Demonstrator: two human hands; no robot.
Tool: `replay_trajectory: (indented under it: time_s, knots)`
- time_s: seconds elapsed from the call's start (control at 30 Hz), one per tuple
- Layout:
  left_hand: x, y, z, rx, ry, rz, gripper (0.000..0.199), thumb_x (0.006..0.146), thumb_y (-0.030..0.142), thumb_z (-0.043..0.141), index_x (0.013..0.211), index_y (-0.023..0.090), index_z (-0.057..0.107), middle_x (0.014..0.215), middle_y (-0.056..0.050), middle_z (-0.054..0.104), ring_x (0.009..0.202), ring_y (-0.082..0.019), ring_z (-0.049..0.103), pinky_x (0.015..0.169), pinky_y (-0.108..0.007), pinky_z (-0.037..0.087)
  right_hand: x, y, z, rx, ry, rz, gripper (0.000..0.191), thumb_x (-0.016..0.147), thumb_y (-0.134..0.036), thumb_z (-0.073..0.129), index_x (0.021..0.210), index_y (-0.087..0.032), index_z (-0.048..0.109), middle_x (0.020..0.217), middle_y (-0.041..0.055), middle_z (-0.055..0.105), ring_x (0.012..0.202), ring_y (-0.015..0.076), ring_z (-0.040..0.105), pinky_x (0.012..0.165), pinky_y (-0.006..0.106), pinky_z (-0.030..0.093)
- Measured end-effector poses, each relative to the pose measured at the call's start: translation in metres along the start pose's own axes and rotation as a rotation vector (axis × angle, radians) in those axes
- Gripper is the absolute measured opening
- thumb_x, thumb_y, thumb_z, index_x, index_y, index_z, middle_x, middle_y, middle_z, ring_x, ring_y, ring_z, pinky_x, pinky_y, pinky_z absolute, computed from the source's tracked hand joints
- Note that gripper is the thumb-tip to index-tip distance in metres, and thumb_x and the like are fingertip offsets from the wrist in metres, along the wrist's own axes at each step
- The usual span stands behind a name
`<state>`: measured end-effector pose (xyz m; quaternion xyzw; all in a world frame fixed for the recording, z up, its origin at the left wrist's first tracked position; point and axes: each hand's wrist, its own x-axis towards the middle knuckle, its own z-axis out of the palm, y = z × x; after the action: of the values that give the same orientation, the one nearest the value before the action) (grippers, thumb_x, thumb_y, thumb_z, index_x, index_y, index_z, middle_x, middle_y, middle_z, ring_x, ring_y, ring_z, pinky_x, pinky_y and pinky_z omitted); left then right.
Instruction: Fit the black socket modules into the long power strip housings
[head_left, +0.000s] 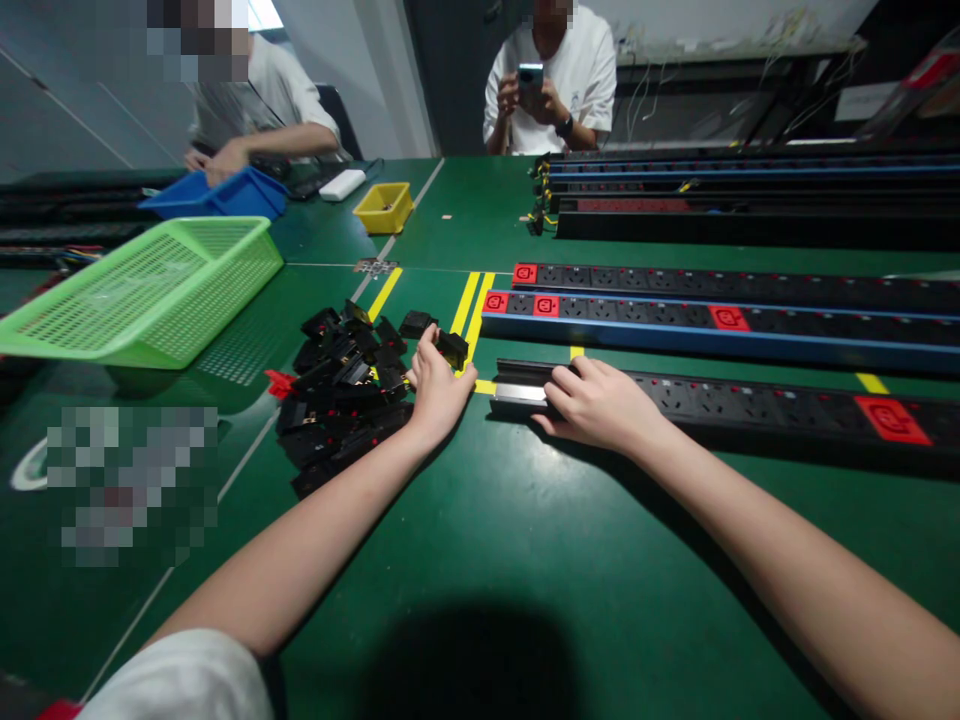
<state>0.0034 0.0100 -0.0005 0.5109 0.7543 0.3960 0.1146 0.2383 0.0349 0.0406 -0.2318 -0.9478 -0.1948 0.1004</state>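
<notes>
My left hand [436,388] is closed round a small black socket module [452,350], at the right edge of a heap of loose black socket modules [349,385]. Most of its grip is hidden behind the fingers. My right hand [596,400] wraps over the near end of a long black power strip [712,402], fingers bent across the channel. Left of that hand, a bare silvery stretch of the channel shows; to the right, black sockets and one red socket [892,420] sit in it.
Beyond lie a blue-sided power strip [637,328] and more strips [750,215]. A green basket [150,290], blue bin [225,195] and yellow bin [384,208] stand on the green table [465,570]. Across it, one person handles parts; another holds a phone [530,78].
</notes>
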Motion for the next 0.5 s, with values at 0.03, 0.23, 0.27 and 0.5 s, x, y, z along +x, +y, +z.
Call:
replay_trajectory:
  time_s: [0.03, 0.23, 0.27, 0.5]
  knots:
    - [-0.0005, 0.0004, -0.0002, 0.008, -0.003, 0.004, 0.077, 0.075, 0.023, 0.065, 0.142, 0.018, 0.027, 0.146, -0.021, 0.043, 0.139, -0.035, 0.038, 0.113, -0.056, 0.023, 0.0001, 0.0001, 0.0002, 0.0, 0.0, 0.0, 0.036, 0.094, -0.045, 0.049, 0.082, -0.015, 0.065, 0.084, 0.0088, 0.063, 0.078, 0.0229, 0.05, 0.066, 0.034, 0.028]
    - [-0.0041, 0.0035, -0.0001, 0.095, -0.082, 0.123, 0.072, 0.076, 0.023, 0.063, 0.14, 0.017, 0.031, 0.139, -0.019, 0.049, 0.135, -0.033, 0.043, 0.108, -0.05, 0.031, -0.0005, 0.0003, 0.0007, -0.001, 0.001, 0.0, 0.035, 0.094, -0.045, 0.049, 0.082, -0.016, 0.065, 0.084, 0.0085, 0.062, 0.079, 0.0233, 0.05, 0.067, 0.035, 0.029]
    - [-0.005, 0.0041, -0.0002, 0.109, -0.094, 0.141, 0.072, 0.077, 0.024, 0.063, 0.141, 0.017, 0.031, 0.138, -0.018, 0.05, 0.134, -0.033, 0.044, 0.107, -0.05, 0.032, -0.0006, 0.0003, 0.0006, -0.002, 0.004, 0.0, 0.035, 0.094, -0.044, 0.049, 0.082, -0.016, 0.065, 0.084, 0.0084, 0.062, 0.079, 0.0233, 0.05, 0.067, 0.035, 0.029]
    - [-0.0079, 0.0055, -0.0024, 0.182, -0.142, 0.218, 0.067, 0.08, 0.03, 0.061, 0.142, 0.022, 0.036, 0.137, -0.014, 0.054, 0.128, -0.033, 0.047, 0.101, -0.048, 0.036, -0.0002, -0.0004, 0.0011, -0.002, 0.006, -0.002, 0.036, 0.094, -0.045, 0.049, 0.082, -0.016, 0.065, 0.084, 0.0085, 0.062, 0.08, 0.0239, 0.051, 0.067, 0.035, 0.03]
